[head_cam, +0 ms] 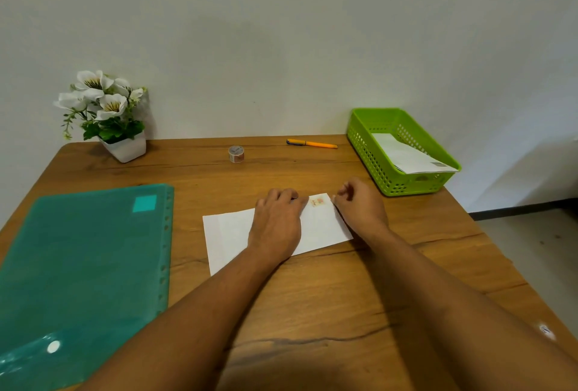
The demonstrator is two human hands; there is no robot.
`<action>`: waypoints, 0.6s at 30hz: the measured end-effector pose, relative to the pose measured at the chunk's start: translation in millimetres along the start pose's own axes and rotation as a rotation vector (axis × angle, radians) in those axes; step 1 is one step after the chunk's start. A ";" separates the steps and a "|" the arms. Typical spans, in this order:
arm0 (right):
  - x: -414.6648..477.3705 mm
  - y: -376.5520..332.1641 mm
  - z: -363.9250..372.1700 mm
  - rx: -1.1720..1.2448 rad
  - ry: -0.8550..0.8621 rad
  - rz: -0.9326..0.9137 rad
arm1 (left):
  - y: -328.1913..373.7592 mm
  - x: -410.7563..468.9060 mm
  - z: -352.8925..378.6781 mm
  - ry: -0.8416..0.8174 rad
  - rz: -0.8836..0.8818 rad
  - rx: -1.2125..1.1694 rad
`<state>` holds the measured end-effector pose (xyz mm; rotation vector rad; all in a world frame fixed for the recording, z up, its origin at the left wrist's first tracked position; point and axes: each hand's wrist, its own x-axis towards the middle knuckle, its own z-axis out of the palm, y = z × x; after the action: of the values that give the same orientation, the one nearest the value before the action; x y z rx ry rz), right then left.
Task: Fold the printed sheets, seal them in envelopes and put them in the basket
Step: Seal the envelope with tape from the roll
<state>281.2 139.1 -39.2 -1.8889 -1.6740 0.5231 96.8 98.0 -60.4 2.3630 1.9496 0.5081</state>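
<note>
L hand (276,221) flat on envelope (325,228), R hand (359,203) curled at edge

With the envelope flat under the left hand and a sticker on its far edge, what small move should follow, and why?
Probably press the sticker down with the right hand, which hovers just beside it, while the left hand pins the envelope flat. The green basket already holds one, so this one likely goes there once sealed.

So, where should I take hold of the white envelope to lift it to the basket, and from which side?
Probably by its right short edge, coming from the right. The envelope lies flat on the table, the left hand covers its middle, and that end is free, beside the right hand and nearest the basket. Pinch it: thumb under, fingers on top.
</note>
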 end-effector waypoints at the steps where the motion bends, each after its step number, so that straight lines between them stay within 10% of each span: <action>1: -4.7 1.4 2.7 -0.065 0.014 -0.120 | 0.6 0.1 0.0 0.005 -0.003 0.005; 6: -22.3 3.3 19.5 -0.392 -0.045 -0.564 | -0.2 -0.8 2.6 0.012 -0.006 0.024; 18: -32.7 6.6 1.3 -0.519 -0.149 -0.647 | 3.6 -0.6 1.9 -0.011 -0.006 0.095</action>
<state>280.7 106.6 -46.7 -1.4915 -2.5513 -0.0458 100.6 97.0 -61.5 2.4083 2.0188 0.4098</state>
